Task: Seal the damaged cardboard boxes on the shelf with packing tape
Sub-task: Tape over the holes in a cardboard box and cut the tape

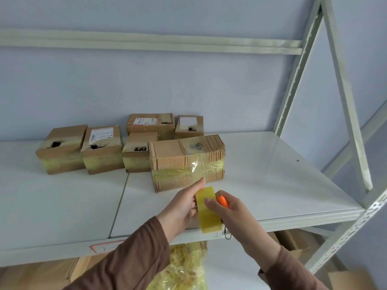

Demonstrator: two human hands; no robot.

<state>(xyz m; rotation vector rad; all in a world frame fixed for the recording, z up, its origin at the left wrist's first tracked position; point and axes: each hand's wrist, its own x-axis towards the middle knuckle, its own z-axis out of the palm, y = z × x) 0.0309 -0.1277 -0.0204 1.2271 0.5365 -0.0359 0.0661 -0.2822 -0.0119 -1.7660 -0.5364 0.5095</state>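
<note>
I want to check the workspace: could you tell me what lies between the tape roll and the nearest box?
Only bare white shelf lies between the tape roll and the nearest box, besides the left hand fingers reaching toward it, in the head view.

I see six cardboard boxes on shelf, mid-back. Tape roll btwn both hands, just in front of nearest box.
</note>
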